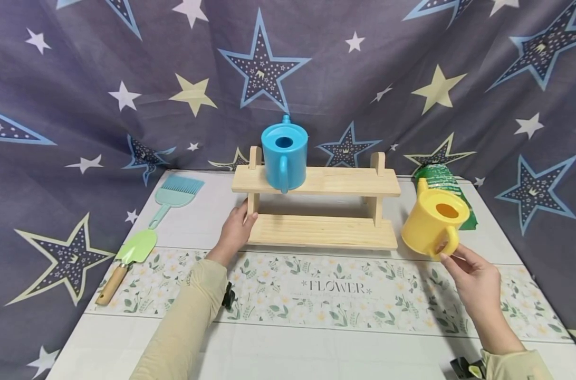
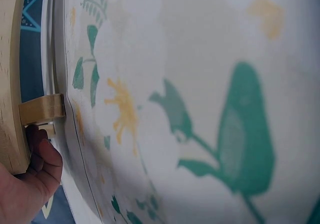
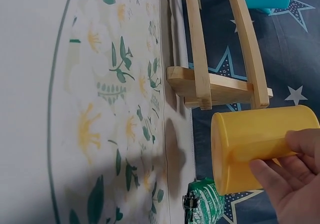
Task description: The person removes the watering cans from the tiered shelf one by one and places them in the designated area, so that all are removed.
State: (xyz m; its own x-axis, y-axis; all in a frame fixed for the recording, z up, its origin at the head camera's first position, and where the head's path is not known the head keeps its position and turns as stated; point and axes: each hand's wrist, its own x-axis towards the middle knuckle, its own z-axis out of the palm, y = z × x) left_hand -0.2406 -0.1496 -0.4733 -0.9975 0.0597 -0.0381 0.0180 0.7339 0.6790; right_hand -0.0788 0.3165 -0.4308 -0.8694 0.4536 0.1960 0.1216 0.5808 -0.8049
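Note:
My right hand [image 1: 475, 279] pinches the handle of a yellow watering can [image 1: 423, 227], just right of a two-tier wooden shelf [image 1: 323, 229]. In the right wrist view the can [image 3: 245, 139] is lifted off the table, its base toward the shelf side. My left hand [image 1: 238, 229] grips the shelf's left end at the lower board, thumb in front. Fingers curl round the wood in the left wrist view, where the hand [image 2: 37, 176] shows at the lower left. A blue watering can [image 1: 295, 158] stands on the upper board, left of its middle, handle toward me.
Behind the yellow can lies a green-and-white bag [image 1: 440, 177]. On the left are a light blue dustpan-shaped brush tool [image 1: 171, 195] and a green trowel [image 1: 138, 246] with a wooden handle. A floral cloth strip [image 1: 293, 295] crosses the table; a starred curtain [image 1: 326, 95] hangs close behind.

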